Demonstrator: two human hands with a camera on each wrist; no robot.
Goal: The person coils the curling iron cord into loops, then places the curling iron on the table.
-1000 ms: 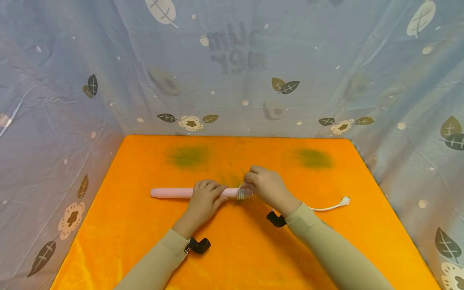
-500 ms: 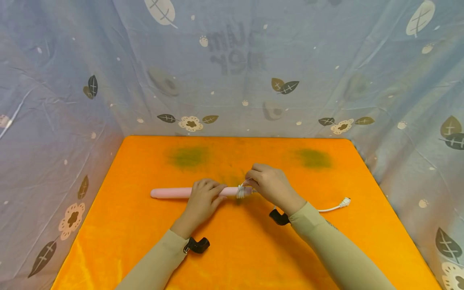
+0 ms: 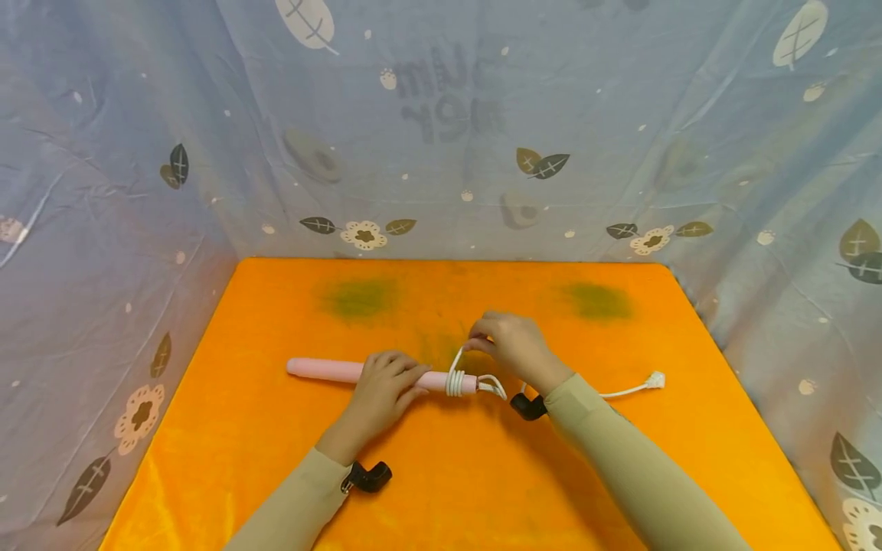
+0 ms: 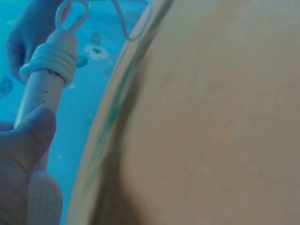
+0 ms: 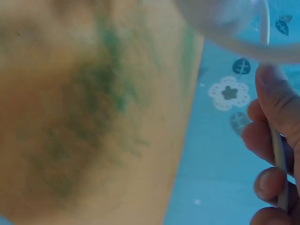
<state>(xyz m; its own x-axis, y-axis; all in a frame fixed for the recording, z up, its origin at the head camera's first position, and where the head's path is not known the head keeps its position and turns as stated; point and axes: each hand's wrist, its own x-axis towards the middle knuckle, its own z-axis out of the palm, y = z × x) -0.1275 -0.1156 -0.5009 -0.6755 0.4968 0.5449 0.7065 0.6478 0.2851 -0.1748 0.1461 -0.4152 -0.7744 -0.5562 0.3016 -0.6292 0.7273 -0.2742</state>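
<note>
1. Pink wand (image 3: 324,370): its long bare end reaches out to the left of the left hand
2. Left hand (image 3: 386,390): grips the wand, fingers over it, thumb against it
3. White cord (image 3: 454,383): wound in coils around the wand, just right of the left hand
4. Right hand (image 3: 515,349): pinches the cord, a taut stretch running down to the coils
5. White plug (image 3: 656,380): rests on the orange worktop (image 3: 441,490), right of the right hand
</note>
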